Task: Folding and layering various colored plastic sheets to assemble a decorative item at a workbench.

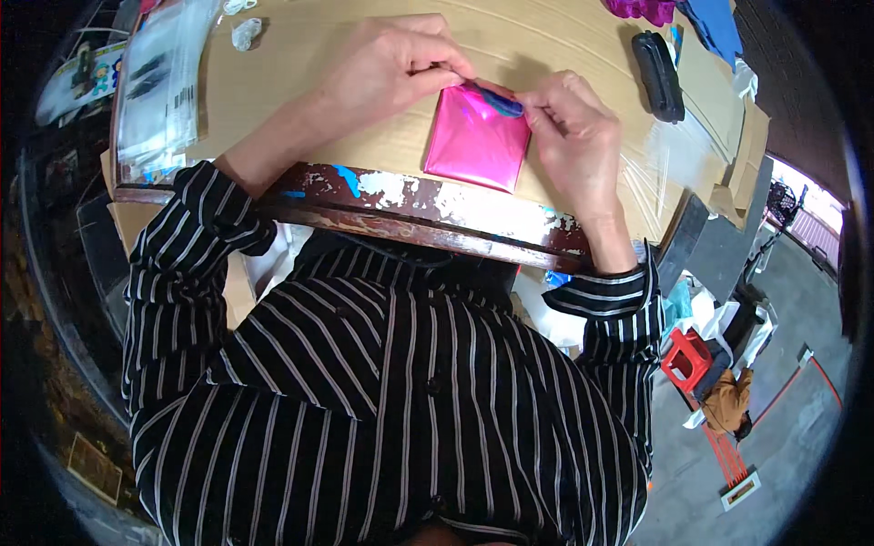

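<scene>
A glossy pink square packet lies on the cardboard-covered table near its front edge. A narrow dark blue folded piece runs along the packet's upper edge; whether it is a separate thing or part of the packet I cannot tell. My left hand is closed, its thumb and fingertips pinching at the packet's upper left corner. At the other end, my right hand pinches the right tip of the dark blue piece between thumb and forefinger.
Clear plastic bags lie at the left. A black zipped case rests at the right, near blue cloth and magenta fabric. A small clear crumpled piece sits at the far left. Beyond the table stands a red stool.
</scene>
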The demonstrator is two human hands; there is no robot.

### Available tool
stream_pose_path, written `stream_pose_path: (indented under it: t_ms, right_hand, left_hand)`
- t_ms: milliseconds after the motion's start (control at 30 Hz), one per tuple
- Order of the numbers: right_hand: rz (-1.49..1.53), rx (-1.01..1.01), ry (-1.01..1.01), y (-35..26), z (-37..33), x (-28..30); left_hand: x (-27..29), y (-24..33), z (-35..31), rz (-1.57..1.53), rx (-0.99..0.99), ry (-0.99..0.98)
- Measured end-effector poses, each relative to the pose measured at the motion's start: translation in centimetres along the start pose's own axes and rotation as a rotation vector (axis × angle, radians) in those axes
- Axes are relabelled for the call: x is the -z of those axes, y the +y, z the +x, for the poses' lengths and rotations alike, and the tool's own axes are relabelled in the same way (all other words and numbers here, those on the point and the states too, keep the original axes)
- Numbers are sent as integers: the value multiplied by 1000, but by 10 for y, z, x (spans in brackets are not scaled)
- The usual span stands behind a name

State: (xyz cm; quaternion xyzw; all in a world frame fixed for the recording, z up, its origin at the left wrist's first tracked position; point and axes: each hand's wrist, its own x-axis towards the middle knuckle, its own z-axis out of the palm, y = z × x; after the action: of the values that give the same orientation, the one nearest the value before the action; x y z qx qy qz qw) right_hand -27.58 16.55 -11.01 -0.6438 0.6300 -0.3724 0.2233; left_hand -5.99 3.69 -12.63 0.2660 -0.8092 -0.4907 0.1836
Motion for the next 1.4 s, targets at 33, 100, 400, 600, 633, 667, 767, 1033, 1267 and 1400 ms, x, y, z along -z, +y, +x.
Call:
stream_pose_path:
  t_ms: [33, 100, 400, 600, 633, 667, 767, 1033, 1267, 1400]
  right_hand:
    - [-87, 105, 31, 0, -2, -1]
    - [-175, 211, 63, -3, -6, -4]
    - [-344, 255, 88, -6, -18, -12]
    - [-549, 246, -57, -21, -34, -8]
    - [-547, 252, -56, -23, -36, -10]
    - [-601, 254, -84, -26, -38, -12]
    - [-701, 267, -132, -28, -43, -21]
    - [-779, 148, -89, -40, -63, -19]
    - [-754, 148, -4, -37, -66, -28]
    - [-710, 135, 48, -33, -71, -31]
  left_hand:
    - [-1, -2, -2, 103, -144, 42]
    - [-3, -4, -6, 311, -434, 131]
    - [-2, -2, -23, 566, -525, 69]
    - [-1, 4, -30, 702, -541, 47]
    - [-2, 4, -31, 730, -533, 39]
    - [-2, 3, -33, 736, -531, 42]
    - [-4, -1, -38, 787, -522, 64]
    - [2, -4, -40, 520, -423, 59]
    - [-16, 21, -14, 473, 73, 167]
    - [-30, 24, -5, 674, 44, 219]
